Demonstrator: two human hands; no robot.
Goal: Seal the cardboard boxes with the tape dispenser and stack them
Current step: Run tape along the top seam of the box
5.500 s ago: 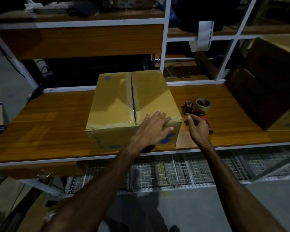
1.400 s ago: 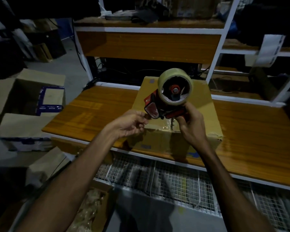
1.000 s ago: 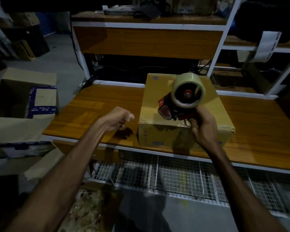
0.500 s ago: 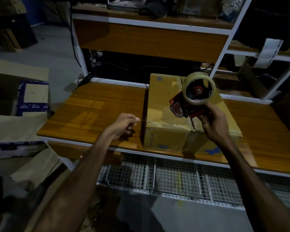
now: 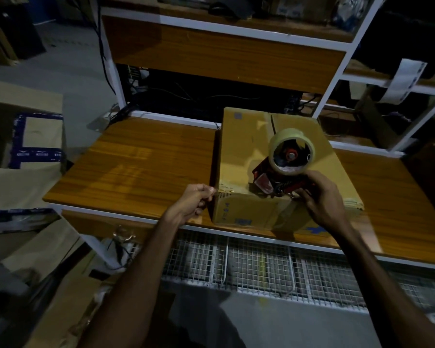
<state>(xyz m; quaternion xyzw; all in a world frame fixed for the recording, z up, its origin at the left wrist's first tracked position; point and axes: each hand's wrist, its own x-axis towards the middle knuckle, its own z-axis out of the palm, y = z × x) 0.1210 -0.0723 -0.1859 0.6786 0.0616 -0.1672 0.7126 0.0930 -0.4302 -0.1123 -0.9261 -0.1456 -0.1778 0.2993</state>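
A closed cardboard box [image 5: 246,146] stands on the wooden table [image 5: 146,167], its top flaps meeting at a dark seam. My right hand [image 5: 319,197] grips the handle of a red tape dispenser [image 5: 284,167] with a clear tape roll, held over the box's near top edge. My left hand [image 5: 195,200] hovers at the box's near left corner with fingers curled; thumb and forefinger are pinched together, and I cannot make out anything between them.
Open cardboard boxes with blue tape [image 5: 33,146] sit on the floor to the left. A white-framed shelf unit [image 5: 221,54] rises behind the table. A wire-mesh rack [image 5: 261,264] runs under the table's front edge. Cables hang at the back.
My right hand lowered the dispenser toward the box's near edge. My left hand moved right, up to the box's left corner.
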